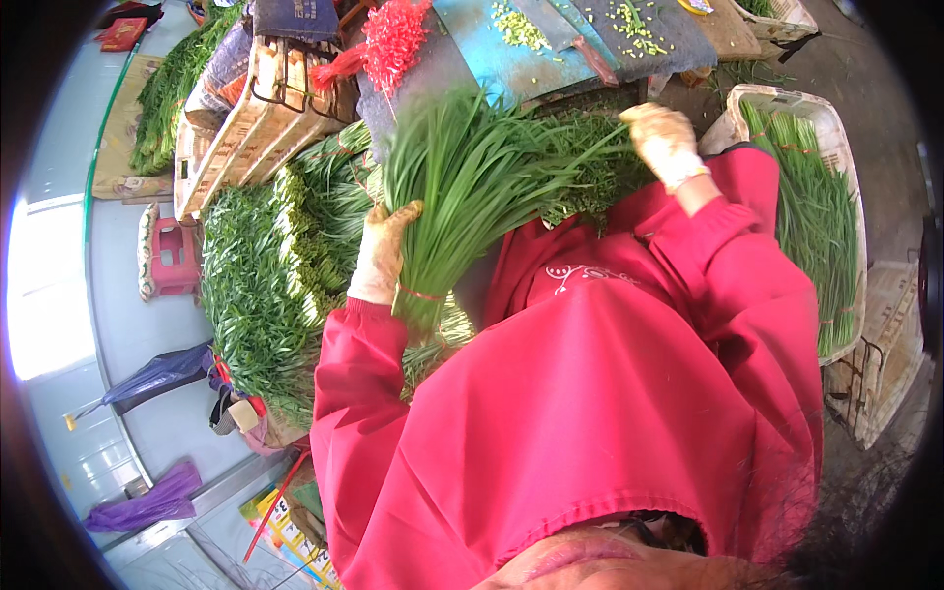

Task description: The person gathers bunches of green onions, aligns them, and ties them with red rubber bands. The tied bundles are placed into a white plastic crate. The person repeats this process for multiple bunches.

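My left hand point(387, 240), in a soiled light glove, grips a bunch of long flat green leaves that look like garlic chives point(450, 192). A thin red band circles the bunch near its stem end, and its leaf tips fan out away from me. To the right, my gloved right hand point(660, 140) is blurred, its fingers closed on the end of a few chive blades point(601, 146) that stretch out from the bunch. Beneath that hand and the leaves lies a heap of loose green trimmings point(597, 184).
Stacked chive bundles point(258, 287) rise at left beside a plastic crate point(243, 133). Ahead, a cleaver point(564, 37) lies on a blue board point(487, 66) with cut stem pieces; red ties point(394, 44) hang nearby. At right stands a white basket point(841, 140) of banded chives.
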The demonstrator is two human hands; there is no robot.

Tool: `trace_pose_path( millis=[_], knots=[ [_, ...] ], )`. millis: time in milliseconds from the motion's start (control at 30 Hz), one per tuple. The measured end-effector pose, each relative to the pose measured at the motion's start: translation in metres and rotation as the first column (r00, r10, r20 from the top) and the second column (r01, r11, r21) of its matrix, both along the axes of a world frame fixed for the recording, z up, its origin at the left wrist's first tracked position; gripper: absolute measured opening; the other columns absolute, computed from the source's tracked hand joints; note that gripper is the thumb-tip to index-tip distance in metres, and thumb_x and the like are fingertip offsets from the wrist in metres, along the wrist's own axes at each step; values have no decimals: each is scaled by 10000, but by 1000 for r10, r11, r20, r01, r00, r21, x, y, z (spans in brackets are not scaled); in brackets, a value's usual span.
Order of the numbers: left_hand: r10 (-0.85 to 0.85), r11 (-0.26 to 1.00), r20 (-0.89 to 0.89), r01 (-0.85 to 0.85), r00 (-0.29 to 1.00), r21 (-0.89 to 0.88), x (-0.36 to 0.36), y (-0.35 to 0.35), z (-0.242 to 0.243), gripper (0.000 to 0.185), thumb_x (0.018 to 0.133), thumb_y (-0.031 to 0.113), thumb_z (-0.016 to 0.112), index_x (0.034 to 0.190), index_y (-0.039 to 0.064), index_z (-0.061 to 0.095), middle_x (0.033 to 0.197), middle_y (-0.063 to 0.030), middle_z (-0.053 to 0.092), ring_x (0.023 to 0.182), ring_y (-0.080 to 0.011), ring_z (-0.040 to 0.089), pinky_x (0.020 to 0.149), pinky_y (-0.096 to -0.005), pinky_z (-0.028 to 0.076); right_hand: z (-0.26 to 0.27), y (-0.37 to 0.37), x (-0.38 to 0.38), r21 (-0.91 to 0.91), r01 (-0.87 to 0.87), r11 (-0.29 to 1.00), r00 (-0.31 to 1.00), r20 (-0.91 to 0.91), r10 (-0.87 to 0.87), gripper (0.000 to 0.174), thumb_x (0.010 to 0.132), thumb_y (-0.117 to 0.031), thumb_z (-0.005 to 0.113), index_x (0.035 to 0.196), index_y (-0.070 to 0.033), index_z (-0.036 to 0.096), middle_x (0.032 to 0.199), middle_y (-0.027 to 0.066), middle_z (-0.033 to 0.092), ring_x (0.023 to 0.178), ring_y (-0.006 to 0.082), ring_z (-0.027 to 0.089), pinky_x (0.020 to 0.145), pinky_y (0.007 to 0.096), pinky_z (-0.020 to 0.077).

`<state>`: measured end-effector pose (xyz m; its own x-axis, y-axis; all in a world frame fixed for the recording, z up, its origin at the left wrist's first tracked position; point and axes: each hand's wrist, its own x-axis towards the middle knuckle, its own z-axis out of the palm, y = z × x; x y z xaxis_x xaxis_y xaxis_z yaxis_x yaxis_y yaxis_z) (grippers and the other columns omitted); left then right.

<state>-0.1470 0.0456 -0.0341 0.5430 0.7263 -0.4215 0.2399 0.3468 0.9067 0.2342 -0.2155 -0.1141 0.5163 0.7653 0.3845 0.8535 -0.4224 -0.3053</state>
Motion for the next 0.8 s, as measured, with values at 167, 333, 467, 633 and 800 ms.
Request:
trace_pose_path(
  millis=[167,333,467,633,800],
  knots=[
    [110,993,147,-103,983,-54,-23,-8,-6,221,881,46,737,1096,4,705,990,-76,746,878,-196,728,790,-358,620,129,17,-57,165,-213,963,975,93,200,272,886,-136,629,1146,-80,687,1153,84,715,1036,319,687,896,426,572],
    [117,993,262,-115,958,-24,-28,-26,-7,253,890,51,729,1136,4,696,1026,-87,748,976,-185,715,901,-332,584,138,67,-207,6,-827,562,553,194,811,346,955,-170,520,1291,-165,602,1314,61,634,985,249,673,768,371,582],
    [305,951,264,-308,915,-29,-27,-38,-1,283,879,71,777,1139,-5,693,1048,-82,749,957,-185,719,899,-320,578,103,82,-211,-318,-760,567,636,-186,749,535,959,-98,487,1487,-183,476,1508,69,524,1056,289,697,868,393,585],
    [298,955,211,-292,931,-58,-10,-39,1,360,897,98,780,1222,4,659,1081,-72,721,1002,-180,696,949,-327,555,93,81,-198,-353,-715,604,693,-246,677,546,996,-102,415,1535,-189,419,1574,77,465,1151,293,684,918,414,580],
    [83,843,41,-91,996,529,-27,-65,17,859,897,245,815,1563,41,312,1450,-172,480,1320,-241,490,1012,-377,503,92,70,-205,-336,-699,631,647,79,759,281,933,-168,526,1197,-103,601,1145,86,629,808,253,697,636,376,563]
  ],
)
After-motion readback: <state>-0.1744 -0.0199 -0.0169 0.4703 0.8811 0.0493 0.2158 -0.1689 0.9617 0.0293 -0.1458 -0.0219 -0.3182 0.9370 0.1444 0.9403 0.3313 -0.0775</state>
